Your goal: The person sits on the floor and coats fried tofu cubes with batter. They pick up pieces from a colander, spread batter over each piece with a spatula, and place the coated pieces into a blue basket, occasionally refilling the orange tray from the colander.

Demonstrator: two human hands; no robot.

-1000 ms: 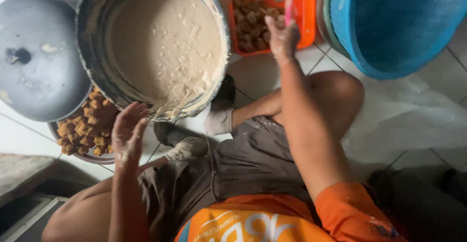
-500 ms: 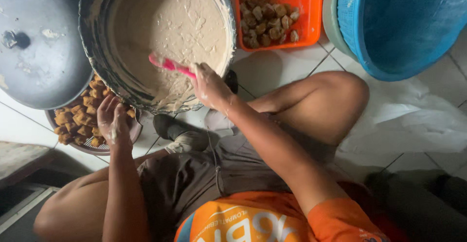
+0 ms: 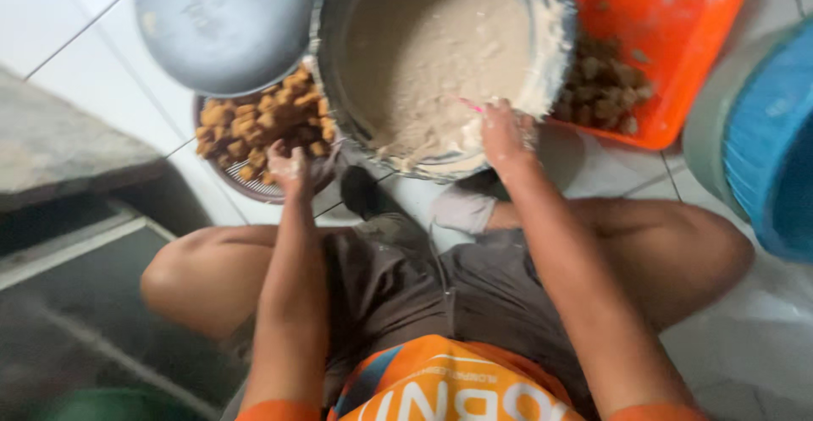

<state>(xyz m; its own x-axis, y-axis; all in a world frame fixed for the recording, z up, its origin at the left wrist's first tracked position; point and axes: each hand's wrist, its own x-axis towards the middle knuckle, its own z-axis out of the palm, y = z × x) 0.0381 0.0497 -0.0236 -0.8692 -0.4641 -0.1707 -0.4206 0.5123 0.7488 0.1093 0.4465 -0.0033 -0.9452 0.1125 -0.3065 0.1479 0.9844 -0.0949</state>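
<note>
A big metal bowl (image 3: 555, 40) of pale beige batter (image 3: 432, 48) stands on the tiled floor in front of me. My right hand (image 3: 506, 137) is at its near rim, closed on a pink utensil (image 3: 471, 105) whose tip shows by the batter. My left hand (image 3: 290, 165), smeared with batter, rests over a round dish (image 3: 254, 191) of brown fried cubes (image 3: 254, 124), fingers curled on some pieces. I sit on the floor with knees spread, in dark shorts and an orange shirt.
A grey metal lid (image 3: 224, 23) lies at the upper left, overlapping the dish. An orange tray (image 3: 677, 40) with brown chunks (image 3: 605, 86) sits at the upper right, a blue tub (image 3: 766, 141) at the far right. A dark step (image 3: 68, 150) lies left.
My right hand came from the orange tray with the pink utensil to the bowl's near rim. My left hand dropped onto the fried cubes. The view shifted left.
</note>
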